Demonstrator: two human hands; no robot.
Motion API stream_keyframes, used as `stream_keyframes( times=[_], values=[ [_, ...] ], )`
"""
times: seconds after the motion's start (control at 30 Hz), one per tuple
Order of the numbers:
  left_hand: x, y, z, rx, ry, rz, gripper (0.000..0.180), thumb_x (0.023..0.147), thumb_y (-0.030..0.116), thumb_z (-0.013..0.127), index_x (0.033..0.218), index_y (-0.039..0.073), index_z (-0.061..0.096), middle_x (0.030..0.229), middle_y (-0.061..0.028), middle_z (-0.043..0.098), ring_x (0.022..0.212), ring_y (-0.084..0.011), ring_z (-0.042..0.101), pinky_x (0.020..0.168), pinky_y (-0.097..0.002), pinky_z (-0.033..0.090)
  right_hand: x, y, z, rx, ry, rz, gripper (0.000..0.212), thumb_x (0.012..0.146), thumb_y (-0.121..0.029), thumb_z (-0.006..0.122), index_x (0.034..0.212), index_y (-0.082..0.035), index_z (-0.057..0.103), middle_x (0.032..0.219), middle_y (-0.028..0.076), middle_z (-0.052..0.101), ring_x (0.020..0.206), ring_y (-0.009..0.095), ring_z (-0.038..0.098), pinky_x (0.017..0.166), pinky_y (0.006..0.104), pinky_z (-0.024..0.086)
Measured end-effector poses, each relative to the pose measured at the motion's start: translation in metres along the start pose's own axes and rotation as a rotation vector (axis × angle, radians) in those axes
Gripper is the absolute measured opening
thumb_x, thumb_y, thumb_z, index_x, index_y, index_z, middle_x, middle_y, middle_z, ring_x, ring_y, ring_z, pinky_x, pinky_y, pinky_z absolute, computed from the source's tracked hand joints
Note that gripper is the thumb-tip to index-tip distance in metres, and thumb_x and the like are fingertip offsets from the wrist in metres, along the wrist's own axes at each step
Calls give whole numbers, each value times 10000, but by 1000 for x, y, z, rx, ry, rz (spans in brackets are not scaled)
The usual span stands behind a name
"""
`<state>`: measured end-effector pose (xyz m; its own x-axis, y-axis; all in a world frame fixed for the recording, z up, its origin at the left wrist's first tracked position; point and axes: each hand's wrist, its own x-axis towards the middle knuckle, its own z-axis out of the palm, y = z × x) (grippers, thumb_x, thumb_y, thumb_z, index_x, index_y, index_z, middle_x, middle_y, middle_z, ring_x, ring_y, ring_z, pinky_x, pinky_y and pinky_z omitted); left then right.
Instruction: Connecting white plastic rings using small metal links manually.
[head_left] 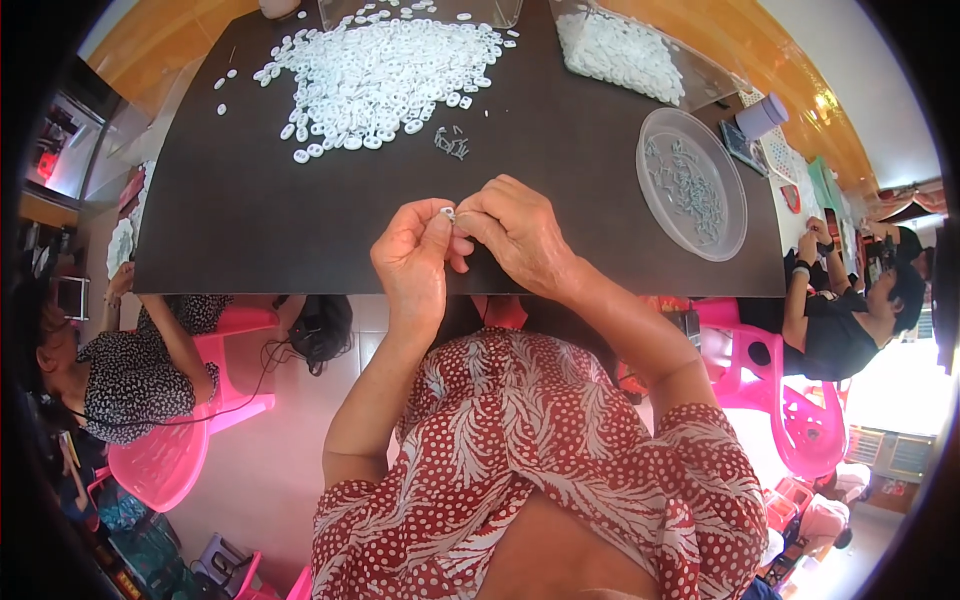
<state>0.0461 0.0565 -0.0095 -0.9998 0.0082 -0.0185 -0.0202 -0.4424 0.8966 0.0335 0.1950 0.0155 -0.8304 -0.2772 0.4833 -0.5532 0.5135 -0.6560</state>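
Above the near edge of the dark table, both my hands meet at chest height. My left hand (412, 262) pinches a small white oval plastic piece with holes (448, 212) between thumb and forefinger. The fingertips of my right hand (522, 235) are closed together right at that piece; whatever they hold is hidden. Farther out lies a small heap of grey screws (452, 144). Behind it spreads a large pile of similar white oval pieces (385, 80).
A round clear tub (662, 222) with more screws stands at the right. Beyond it is a clear box (712, 78) of white pieces, with a purple cup (760, 117) nearby. People sit on pink chairs at left (160, 465) and right (805, 430).
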Motion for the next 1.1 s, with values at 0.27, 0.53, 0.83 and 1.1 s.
stream_keyframes(
  times=[0.27, 0.53, 0.83, 1.1],
  values=[
    [26, -1, -14, -52, 31, -19, 121, 893, 64, 548, 940, -41, 585, 764, -121, 638, 570, -130, 585, 476, -238, 466, 47, 59, -20, -75, 129, 244, 163, 786, -97, 600, 896, 16, 642, 722, 115, 619, 650, 173, 579, 629, 288, 452],
    [32, -5, -17, -70, 23, 18, 127, 904, 61, 537, 965, -44, 577, 774, -121, 639, 573, -131, 579, 490, -239, 462, 94, 110, -7, -366, 137, 136, 145, 754, -145, 618, 834, -39, 676, 777, 168, 647, 753, 348, 601, 680, 440, 457],
    [30, -4, -19, -84, 24, 43, 130, 910, 59, 530, 971, -51, 567, 783, -124, 631, 583, -114, 562, 518, -227, 453, 76, 88, -3, -277, -72, 88, 111, 770, -125, 627, 814, -30, 663, 762, 105, 618, 794, 271, 577, 728, 358, 450],
    [29, -5, -20, -82, 19, 53, 128, 907, 59, 536, 969, -48, 570, 781, -118, 632, 583, -111, 561, 516, -225, 454, 87, 95, 3, -406, -170, 129, 100, 752, -136, 627, 747, -37, 637, 744, 113, 615, 787, 287, 572, 719, 381, 447]
  ],
)
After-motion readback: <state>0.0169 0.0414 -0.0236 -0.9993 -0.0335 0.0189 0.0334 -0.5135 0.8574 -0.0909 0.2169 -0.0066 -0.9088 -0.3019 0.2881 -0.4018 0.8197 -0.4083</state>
